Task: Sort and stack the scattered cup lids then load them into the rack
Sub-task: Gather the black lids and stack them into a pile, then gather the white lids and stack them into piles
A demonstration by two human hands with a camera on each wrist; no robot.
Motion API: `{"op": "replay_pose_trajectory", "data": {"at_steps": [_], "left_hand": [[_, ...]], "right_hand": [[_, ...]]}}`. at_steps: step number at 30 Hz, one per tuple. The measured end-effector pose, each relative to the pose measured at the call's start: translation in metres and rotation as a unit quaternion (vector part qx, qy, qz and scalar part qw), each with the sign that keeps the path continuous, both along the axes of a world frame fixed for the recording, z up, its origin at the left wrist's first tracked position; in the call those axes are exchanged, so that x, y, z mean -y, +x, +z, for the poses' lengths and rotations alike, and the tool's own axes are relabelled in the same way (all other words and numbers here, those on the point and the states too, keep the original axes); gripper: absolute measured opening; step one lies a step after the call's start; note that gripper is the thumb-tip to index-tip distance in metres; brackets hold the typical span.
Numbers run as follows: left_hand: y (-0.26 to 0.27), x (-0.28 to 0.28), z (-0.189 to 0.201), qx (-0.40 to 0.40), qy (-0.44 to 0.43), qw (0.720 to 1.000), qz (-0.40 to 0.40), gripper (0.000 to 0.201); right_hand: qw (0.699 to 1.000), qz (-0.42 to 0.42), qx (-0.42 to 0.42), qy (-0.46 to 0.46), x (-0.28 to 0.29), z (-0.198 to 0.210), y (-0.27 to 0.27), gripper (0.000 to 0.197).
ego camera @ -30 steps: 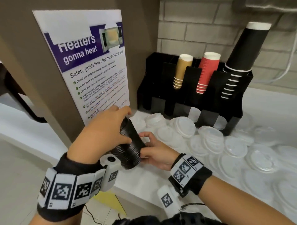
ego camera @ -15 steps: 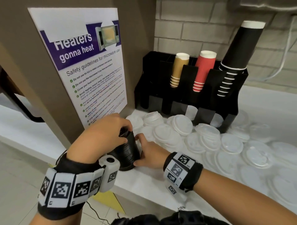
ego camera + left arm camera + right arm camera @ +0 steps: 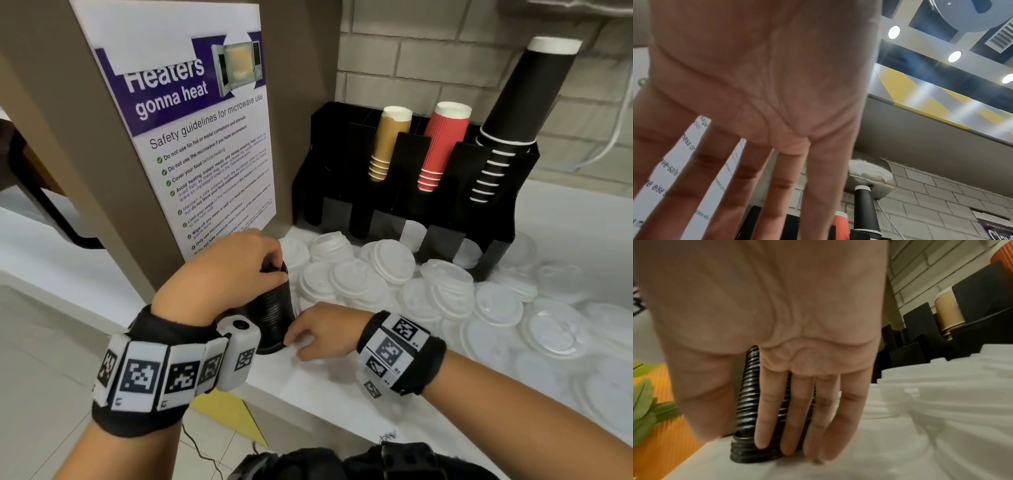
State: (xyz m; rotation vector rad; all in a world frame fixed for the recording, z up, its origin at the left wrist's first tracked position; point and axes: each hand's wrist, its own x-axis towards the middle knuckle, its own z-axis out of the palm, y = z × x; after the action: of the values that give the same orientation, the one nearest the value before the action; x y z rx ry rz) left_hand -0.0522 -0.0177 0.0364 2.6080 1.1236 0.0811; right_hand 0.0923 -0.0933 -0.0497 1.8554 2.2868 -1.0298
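Stack of black lids stands upright on the counter between your hands, squared up for loading.

Head view: your left hand curls over the stack's top and grips it; your right hand sits at its base, the loose white lids just beyond it and the rack further back. Left wrist view: fingers extended, no contact visible. Right wrist view: straight fingers press the stack's side. Next, I judge, you need a firm two-handed lift to an empty rack slot.

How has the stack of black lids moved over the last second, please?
Yes: the stack of black lids, earlier tilted above the white counter, now stands upright on it, nearer the poster.
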Motion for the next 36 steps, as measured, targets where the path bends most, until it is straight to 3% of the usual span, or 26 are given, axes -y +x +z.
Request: {"op": "replay_pose_trajectory", "data": {"at_steps": [8, 21, 25, 27, 29, 33, 35, 36], "left_hand": [[-0.004, -0.004, -0.003, -0.007, -0.006, 1.000, 0.005, 0.019], [-0.005, -0.008, -0.003, -0.038, -0.010, 0.999, 0.015, 0.034], [-0.001, -0.008, 0.003, -0.024, -0.019, 1.000, -0.005, 0.034], [0.004, -0.007, 0.010, 0.044, -0.037, 0.998, -0.041, 0.028], [0.017, -0.005, 0.013, 0.162, -0.070, 0.979, -0.100, 0.018], [0.060, 0.002, 0.006, 0.383, -0.212, 0.884, -0.166, 0.009], [0.079, 0.005, -0.006, 0.429, -0.273, 0.847, -0.153, 0.012], [0.088, 0.006, -0.014, 0.442, -0.305, 0.833, -0.135, 0.012]], "right_hand": [[1.000, 0.012, 0.026, 0.010, -0.011, 0.001, -0.012, 0.046], [0.999, 0.000, -0.002, 0.032, -0.012, 0.011, -0.001, 0.043], [0.998, -0.037, -0.036, 0.029, -0.011, 0.042, 0.030, 0.023], [0.991, -0.106, -0.051, 0.061, -0.013, 0.064, 0.063, 0.012], [0.959, -0.234, -0.133, 0.090, -0.018, 0.081, 0.101, 0.005], [0.804, -0.490, -0.300, 0.152, -0.048, 0.094, 0.171, 0.004], [0.752, -0.570, -0.312, 0.114, -0.064, 0.089, 0.194, 0.004], [0.746, -0.590, -0.294, 0.096, -0.070, 0.084, 0.202, 0.009]]}}
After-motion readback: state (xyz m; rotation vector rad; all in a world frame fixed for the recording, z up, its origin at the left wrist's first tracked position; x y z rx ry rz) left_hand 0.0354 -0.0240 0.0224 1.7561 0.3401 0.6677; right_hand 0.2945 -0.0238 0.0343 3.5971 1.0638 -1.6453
